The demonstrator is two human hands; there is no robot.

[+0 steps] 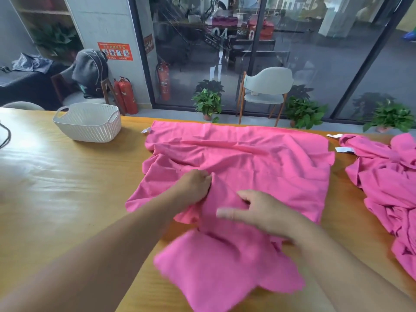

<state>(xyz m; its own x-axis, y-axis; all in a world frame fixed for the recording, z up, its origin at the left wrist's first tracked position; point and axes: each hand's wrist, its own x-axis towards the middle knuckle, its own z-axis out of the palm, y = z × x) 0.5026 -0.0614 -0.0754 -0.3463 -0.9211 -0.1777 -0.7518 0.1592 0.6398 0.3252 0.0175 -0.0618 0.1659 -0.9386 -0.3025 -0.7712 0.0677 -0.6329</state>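
- Large pink microfibre cloth lies spread but wrinkled on the light wooden table. Its far edge runs along the table's far edge, and its near corner is rumpled close to the body.
- Open table to the left, as far as the white woven plastic basket.
- Right side tighter: heap of pink cloths just beside.
- Left hand: fingers curled, pinching a raised fold at mid-cloth.
- Right hand: blurred, fingers loosely spread, on the cloth just right of that fold.
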